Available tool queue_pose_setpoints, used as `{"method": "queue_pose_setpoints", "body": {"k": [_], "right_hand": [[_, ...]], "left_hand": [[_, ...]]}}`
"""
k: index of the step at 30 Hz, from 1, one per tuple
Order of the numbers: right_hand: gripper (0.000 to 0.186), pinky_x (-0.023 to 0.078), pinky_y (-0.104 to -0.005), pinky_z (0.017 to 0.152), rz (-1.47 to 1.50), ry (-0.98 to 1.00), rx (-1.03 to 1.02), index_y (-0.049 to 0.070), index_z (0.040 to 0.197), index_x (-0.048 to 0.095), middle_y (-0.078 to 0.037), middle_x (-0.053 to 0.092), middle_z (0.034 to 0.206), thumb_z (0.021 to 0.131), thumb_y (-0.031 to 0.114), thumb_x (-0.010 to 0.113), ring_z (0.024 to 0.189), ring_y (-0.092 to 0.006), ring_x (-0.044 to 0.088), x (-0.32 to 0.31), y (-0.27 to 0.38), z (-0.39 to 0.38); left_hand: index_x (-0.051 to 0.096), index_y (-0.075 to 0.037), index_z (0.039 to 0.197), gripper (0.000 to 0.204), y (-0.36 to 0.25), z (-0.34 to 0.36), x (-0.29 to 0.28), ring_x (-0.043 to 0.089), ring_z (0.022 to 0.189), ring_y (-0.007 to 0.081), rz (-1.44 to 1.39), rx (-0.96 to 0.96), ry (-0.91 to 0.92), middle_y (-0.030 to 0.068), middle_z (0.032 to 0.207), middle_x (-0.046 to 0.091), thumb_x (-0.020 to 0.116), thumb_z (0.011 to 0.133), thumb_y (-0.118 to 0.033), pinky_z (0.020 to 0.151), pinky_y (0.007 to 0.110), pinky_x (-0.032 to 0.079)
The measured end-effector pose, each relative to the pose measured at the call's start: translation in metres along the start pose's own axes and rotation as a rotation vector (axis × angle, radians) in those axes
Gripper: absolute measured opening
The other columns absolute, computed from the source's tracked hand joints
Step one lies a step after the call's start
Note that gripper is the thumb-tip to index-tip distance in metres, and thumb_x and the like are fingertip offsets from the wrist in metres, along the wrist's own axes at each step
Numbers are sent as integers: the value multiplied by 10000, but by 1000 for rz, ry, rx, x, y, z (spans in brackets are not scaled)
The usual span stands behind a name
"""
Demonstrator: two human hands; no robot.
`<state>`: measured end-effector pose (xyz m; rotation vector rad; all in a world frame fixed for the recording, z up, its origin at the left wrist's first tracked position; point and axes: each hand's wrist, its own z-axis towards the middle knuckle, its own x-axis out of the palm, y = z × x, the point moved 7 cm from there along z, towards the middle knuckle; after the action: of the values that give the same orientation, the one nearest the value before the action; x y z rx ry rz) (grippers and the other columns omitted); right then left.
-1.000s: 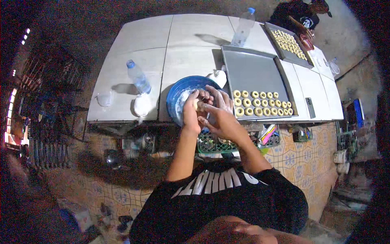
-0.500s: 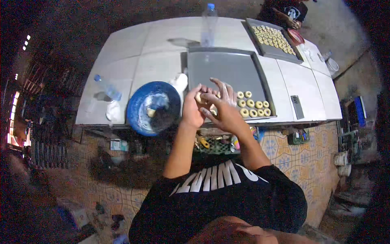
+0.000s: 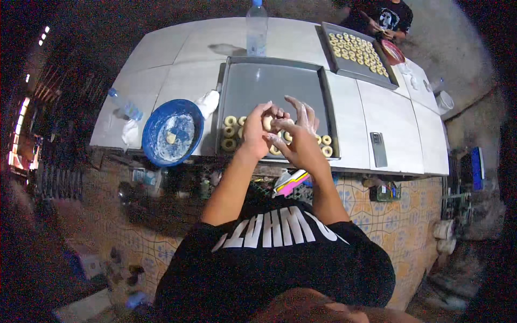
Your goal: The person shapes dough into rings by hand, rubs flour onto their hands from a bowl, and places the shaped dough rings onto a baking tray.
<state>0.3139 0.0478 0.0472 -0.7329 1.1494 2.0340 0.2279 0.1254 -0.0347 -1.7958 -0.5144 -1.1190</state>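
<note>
- Head view: tray [image 3: 274, 89] and blue bowl [image 3: 154, 124] shifted left in frame.
- Left hand [image 3: 254, 139] grips dough piece [image 3: 267, 124], frame centre; right hand [image 3: 303, 141] fingers spread, forefinger at it.
- Step, judged: shaping dough; next move calls for light, even pressure.

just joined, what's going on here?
A person holds a small piece of dough in the left hand, the right hand close by, over a gray tray with dough rings along its near side. To the left sits a floury blue basin. Across the table, another person is beside a fuller tray.
</note>
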Motion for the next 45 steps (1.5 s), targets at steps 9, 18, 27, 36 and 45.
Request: {"method": "queue_pose_setpoints", "body": {"k": [9, 18, 27, 36, 45], "right_hand": [[447, 289, -492, 1163, 258, -4, 39, 8, 1218, 696, -232, 367, 1570, 857, 260, 778, 1432, -420, 313, -2, -33, -14], [471, 244, -514, 1183, 356, -20, 34, 88, 1225, 715, -232, 362, 1560, 827, 325, 797, 1438, -445, 306, 4, -51, -15], [422, 254, -460, 1189, 749, 14, 33, 25, 1277, 678, -204, 375, 1569, 899, 203, 736, 1456, -353, 346, 23, -62, -19], [454, 261, -430, 1191, 974, 168, 177, -17, 1217, 706, -169, 530, 1491, 1004, 369, 597, 1428, -300, 405, 40, -68, -24], [683, 390, -453, 1137, 2288, 157, 602, -76, 1334, 538, -225, 604, 1346, 1016, 528, 513, 1257, -317, 575, 56, -85, -34]], "left_hand": [[604, -112, 876, 245, 22, 6, 11, 694, 847, 194, 201, 31, -28, 30, 832, 633, 606, 971, -338, 766, 330, 560], [621, -72, 890, 242, 22, 3, 7, 678, 795, 222, 207, 53, -32, 69, 855, 664, 561, 994, -282, 768, 346, 571], [656, -97, 957, 218, 22, -8, 13, 661, 819, 124, 279, 142, -99, 38, 914, 679, 570, 1007, -291, 643, 236, 513], [658, -74, 989, 154, 13, -5, 18, 647, 737, 92, 487, 241, -17, 27, 858, 674, 601, 1010, -215, 575, 222, 488], [674, -49, 1107, 235, 10, -38, 61, 636, 876, 82, 1296, 615, 11, 16, 957, 712, 741, 910, -158, 751, 264, 511]]}}
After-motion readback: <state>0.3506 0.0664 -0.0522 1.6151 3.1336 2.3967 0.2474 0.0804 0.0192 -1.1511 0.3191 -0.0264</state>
